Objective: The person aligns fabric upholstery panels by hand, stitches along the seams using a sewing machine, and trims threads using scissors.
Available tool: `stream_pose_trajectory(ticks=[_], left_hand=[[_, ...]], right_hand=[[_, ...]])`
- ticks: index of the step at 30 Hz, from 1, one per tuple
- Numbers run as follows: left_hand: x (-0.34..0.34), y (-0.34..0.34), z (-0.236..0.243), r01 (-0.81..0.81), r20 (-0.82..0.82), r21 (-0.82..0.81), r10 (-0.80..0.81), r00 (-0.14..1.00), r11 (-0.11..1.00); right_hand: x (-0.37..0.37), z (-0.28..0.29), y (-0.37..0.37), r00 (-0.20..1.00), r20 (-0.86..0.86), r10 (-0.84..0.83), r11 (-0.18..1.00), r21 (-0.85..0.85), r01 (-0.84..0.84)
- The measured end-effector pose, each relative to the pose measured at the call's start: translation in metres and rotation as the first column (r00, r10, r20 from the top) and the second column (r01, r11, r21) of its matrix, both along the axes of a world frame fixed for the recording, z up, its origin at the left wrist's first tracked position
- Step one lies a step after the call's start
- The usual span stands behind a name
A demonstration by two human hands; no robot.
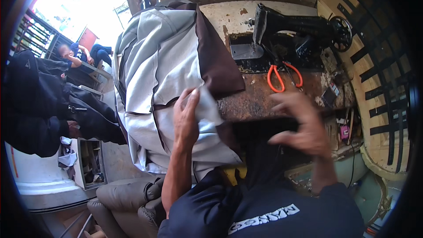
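Observation:
A large piece of sewn fabric [169, 57], pale grey with dark brown panels and raised seams, covers the left of the worktable and hangs over its front edge. My left hand [187, 112] pinches an edge of this fabric between thumb and fingers, near the brown panel [216, 68]. To the right, my right hand [304, 125] hovers above the table's front edge, a little blurred, with thumb and fingers apart and nothing visible between them. Just beyond it lie scissors [275, 79] with orange handles, their blades pointing toward the black sewing machine [295, 22].
The worn wooden table [246, 99] carries the machine at its back right. A slatted wooden frame with black straps [374, 61] leans at the right. A person in dark clothes [66, 101] stands at the left; another person [79, 57] sits farther back. Brown padded cushions [125, 202] lie below.

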State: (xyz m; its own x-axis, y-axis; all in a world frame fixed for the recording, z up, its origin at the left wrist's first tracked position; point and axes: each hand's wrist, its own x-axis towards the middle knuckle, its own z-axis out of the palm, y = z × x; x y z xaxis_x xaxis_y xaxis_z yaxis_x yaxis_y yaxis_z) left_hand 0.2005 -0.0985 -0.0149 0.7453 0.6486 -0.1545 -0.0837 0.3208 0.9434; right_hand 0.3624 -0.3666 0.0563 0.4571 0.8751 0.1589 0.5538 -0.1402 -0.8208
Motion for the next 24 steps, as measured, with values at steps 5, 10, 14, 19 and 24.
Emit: stream_pose_trajectory(ticks=[5,10,14,19,24], left_hand=[[0.013,-0.017,0.016,0.208,-0.065,0.477,-0.202,0.977,0.854],[-0.019,-0.001,-0.020,-0.115,0.072,0.894,0.114,0.991,0.434],[0.000,0.017,-0.042,0.366,-0.406,0.852,0.031,0.913,0.375],[0.013,0.020,-0.045,0.551,-0.543,0.833,0.275,0.793,0.055],[0.011,0.020,-0.050,0.589,-0.587,0.803,0.303,0.751,0.097]], right_hand=[[-0.069,-0.090,0.049,0.858,-0.427,-0.284,0.905,-0.414,0.094],[-0.093,-0.198,0.024,0.766,-0.641,-0.039,0.946,0.224,0.235],[-0.113,-0.193,0.013,0.759,-0.632,-0.153,0.975,-0.224,0.011],[-0.141,-0.161,-0.032,0.745,-0.649,-0.154,0.938,-0.334,-0.097],[-0.134,-0.177,-0.019,0.617,-0.777,-0.121,0.928,-0.310,-0.208]])
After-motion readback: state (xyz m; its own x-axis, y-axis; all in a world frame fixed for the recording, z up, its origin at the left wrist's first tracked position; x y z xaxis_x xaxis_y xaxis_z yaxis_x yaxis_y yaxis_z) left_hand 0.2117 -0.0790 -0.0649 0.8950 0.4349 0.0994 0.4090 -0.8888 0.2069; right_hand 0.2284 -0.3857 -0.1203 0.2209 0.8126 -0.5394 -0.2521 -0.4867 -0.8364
